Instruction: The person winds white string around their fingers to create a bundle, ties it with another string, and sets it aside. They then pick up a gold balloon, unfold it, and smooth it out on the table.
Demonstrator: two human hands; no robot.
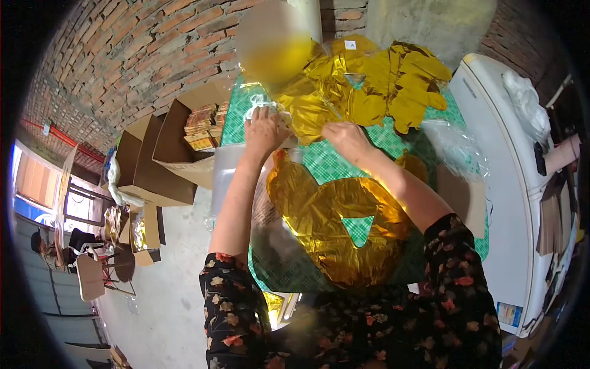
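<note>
Containers first. Open cardboard box (pixel 175 144) just beside the left edge of the table (pixel 326 165), flaps up, holding stacked printed packets (pixel 206 126) at its far end. Second open cardboard box (pixel 132 169) touching it on the outer side; contents not discernible. Clear plastic bags (pixel 458 147) heaped at the table's right edge, next to the white chest freezer (pixel 513 197), lid down.

On the green checked cloth: large gold foil balloon (pixel 319 224) lying flat at the near edge, triangular cut-out showing cloth through it, lower part overhanging. Pile of gold foil balloons (pixel 384 86) at the far end, against the brick wall (pixel 123 49).

Left hand (pixel 265 130) closed around a crumpled clear plastic wrapper (pixel 259 106) at the table's far left corner. Right hand (pixel 347 138) fingers curled down, pinching the folded gold foil balloon (pixel 307 120) between the two hands, mid-table.

Free room: narrow strip of bare cloth right of the right forearm; open concrete floor (pixel 172 295) left of the table, beyond the boxes.
</note>
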